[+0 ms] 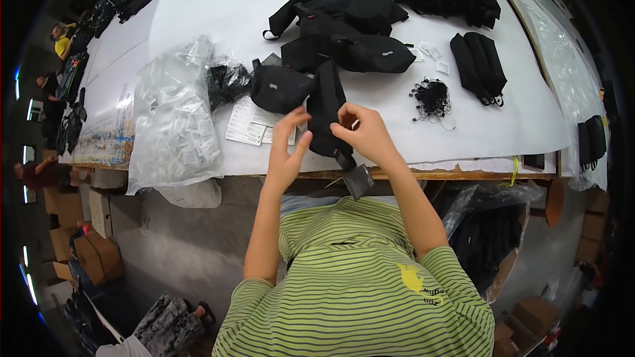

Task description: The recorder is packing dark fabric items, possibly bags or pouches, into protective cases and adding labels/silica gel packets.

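Black pouch is apparently being adjusted, the right hand seemingly pinching its right edge, the left hand hovering open; next, both are probably needing steadiness.

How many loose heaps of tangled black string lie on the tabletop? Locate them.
1: the string heap sits right of the right hand, near small white packets. Others may hide under the black pouches.

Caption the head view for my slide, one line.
Left hand open and right hand curled at a black bag near the edge of a white table, more black bags beyond.
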A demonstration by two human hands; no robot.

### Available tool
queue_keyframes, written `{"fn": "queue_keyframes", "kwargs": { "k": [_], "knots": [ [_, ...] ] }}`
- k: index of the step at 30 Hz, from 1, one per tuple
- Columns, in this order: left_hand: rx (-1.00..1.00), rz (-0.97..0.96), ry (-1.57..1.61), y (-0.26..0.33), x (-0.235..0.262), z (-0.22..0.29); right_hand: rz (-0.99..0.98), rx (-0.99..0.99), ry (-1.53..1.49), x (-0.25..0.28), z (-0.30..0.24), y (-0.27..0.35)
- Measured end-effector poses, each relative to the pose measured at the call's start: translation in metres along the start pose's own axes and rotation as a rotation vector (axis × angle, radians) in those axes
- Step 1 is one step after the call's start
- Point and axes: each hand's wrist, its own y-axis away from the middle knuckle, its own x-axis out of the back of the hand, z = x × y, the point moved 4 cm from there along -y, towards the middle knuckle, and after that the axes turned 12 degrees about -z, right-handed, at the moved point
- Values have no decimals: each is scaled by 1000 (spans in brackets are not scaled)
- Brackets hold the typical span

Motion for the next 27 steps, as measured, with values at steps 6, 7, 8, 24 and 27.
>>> {"fn": "queue_keyframes", "kwargs": {
  "k": [6, 7, 8, 24, 27],
  "knots": [
    [-102, 110, -148, -34, -5, 37, 224, 255, 496, 41, -34, 47],
    [-149, 39, -258, -36, -12, 48, 227, 328, 604, 45, -39, 56],
    [-237, -30, -402, -37, -20, 61, 274, 303, 624, 52, -39, 64],
    [-456, -484, -387, -6, -46, 69, 128, 487, 767, 22, -15, 123],
    [-429, -477, -339, 0, -45, 65, 41, 481, 660, 21, -11, 117]
  ]
}}
